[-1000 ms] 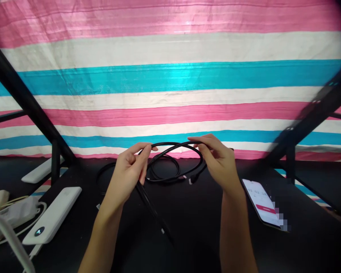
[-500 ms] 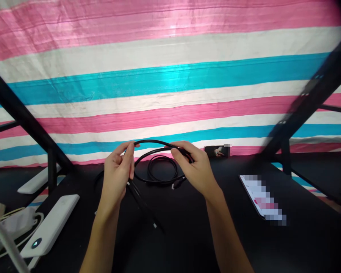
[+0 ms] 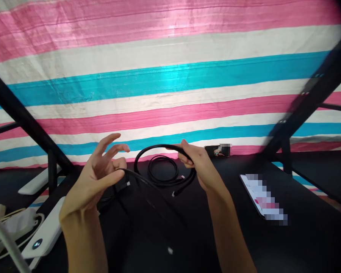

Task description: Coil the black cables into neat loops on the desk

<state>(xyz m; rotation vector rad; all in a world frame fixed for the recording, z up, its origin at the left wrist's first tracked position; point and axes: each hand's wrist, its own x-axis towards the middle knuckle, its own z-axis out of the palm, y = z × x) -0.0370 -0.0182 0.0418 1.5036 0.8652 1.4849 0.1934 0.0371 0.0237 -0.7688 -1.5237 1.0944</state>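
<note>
A black cable (image 3: 147, 151) is bent into a loop above the black table (image 3: 301, 242). My right hand (image 3: 200, 168) is closed around the right side of that loop. My left hand (image 3: 98, 176) is out to the left, palm turned up. Its upper fingers are spread, while the thumb and lower fingers pinch a strand of the same cable near a connector (image 3: 127, 184). The loose tail runs down towards me and is blurred. A second small black coil (image 3: 162, 171) lies flat on the table behind the loop, between my hands.
A phone with a lit screen (image 3: 263, 197) lies on the right, and another phone (image 3: 217, 151) stands at the striped backdrop. White power banks (image 3: 48, 229) (image 3: 35, 182) and white cords (image 3: 14, 223) sit at the left. Black frame bars (image 3: 22, 117) (image 3: 309, 102) slant on both sides.
My left hand has swung left and down, opened its upper fingers and drawn a strand of the cable out. The loop has shifted slightly right with my right hand.
</note>
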